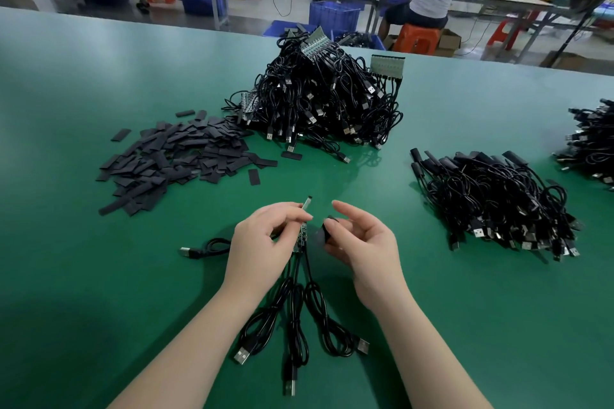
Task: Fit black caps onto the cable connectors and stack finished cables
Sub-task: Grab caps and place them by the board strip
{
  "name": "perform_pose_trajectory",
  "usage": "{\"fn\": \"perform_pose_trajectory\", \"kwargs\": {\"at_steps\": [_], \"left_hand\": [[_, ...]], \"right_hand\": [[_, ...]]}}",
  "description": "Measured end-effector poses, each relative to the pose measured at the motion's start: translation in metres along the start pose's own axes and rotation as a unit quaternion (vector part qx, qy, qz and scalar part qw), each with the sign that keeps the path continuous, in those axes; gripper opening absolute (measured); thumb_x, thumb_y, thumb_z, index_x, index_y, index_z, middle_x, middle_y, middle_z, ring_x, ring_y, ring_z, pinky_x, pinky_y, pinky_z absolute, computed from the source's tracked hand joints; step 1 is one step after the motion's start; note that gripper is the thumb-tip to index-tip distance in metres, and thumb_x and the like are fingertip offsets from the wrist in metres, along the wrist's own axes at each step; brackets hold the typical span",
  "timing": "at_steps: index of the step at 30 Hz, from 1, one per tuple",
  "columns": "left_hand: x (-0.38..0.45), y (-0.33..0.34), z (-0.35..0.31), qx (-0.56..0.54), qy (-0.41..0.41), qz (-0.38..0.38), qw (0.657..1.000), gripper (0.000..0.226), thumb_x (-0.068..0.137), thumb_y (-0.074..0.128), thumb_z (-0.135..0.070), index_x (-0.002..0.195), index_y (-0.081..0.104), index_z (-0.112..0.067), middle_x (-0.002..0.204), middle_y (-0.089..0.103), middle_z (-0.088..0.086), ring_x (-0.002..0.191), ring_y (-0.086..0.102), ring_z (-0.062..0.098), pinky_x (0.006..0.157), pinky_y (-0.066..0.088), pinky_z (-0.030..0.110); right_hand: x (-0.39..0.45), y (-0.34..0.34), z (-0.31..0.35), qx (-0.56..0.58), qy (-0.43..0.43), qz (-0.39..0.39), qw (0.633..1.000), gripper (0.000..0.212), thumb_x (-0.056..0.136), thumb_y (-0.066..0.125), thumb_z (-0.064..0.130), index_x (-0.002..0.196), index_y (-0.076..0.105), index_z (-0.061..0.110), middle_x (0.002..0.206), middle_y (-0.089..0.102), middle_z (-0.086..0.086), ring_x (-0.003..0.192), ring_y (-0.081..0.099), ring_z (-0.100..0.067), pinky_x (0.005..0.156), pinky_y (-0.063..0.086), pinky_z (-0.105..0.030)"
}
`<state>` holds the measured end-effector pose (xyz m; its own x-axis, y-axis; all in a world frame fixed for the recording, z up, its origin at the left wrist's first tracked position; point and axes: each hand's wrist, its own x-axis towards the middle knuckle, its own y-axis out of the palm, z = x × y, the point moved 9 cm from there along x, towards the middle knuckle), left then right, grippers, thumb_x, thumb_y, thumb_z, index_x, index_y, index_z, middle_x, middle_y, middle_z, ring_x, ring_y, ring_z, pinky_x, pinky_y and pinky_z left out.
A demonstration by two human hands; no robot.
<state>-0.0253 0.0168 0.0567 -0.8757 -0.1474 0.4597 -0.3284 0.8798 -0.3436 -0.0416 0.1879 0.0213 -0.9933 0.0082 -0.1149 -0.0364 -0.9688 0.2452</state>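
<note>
Green matte bench [99, 276] carrying a tangled heap of uncapped black cables [319, 100], a stack of capped black cables [498, 202] at right, loose flat black caps [172, 159] at left. Left hand [262, 242] pinching narrow green connector boards [301, 236], cables trailing below. Right hand [362, 242] pinching one black cap [320, 236] just beside the boards.

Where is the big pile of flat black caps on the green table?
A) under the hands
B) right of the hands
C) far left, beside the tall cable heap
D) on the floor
C: the pile of flat black caps lies left of the tall cable heap, ahead of the left hand.
</note>
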Motion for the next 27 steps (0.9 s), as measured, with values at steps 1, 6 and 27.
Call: {"fn": "perform_pose_trajectory", "kwargs": {"at_steps": [1,6,27], "left_hand": [[0.000,0.001,0.000,0.006,0.002,0.006,1.000,0.038,0.087,0.066,-0.001,0.085,0.074,-0.038,0.103,0.068,-0.023,0.102,0.064,-0.001,0.085,0.050,0.014],[-0.002,0.009,-0.004,0.032,0.011,0.043,0.999,0.037,0.085,0.063,0.003,0.088,0.077,-0.031,0.105,0.061,-0.032,0.106,0.057,-0.011,0.085,0.041,0.003],[-0.004,0.014,0.003,0.038,-0.034,0.072,0.996,0.027,0.067,0.084,-0.035,0.088,0.072,-0.046,0.112,0.056,-0.038,0.089,0.062,0.001,0.079,0.044,0.007]], "right_hand": [[0.000,-0.001,-0.001,-0.001,0.003,-0.002,1.000,0.024,0.086,0.072,0.002,0.103,0.073,0.020,0.077,0.072,-0.004,0.071,0.067,-0.013,0.068,0.058,-0.025],[-0.002,-0.002,-0.003,-0.001,0.005,-0.012,1.000,0.018,0.085,0.074,0.002,0.088,0.077,0.020,0.076,0.073,-0.005,0.071,0.068,-0.016,0.067,0.057,-0.025],[-0.010,-0.005,0.013,0.021,-0.088,-0.042,0.995,0.044,0.079,0.076,-0.006,0.063,0.043,0.018,0.069,0.070,-0.007,0.075,0.072,-0.018,0.069,0.053,-0.018]]}}
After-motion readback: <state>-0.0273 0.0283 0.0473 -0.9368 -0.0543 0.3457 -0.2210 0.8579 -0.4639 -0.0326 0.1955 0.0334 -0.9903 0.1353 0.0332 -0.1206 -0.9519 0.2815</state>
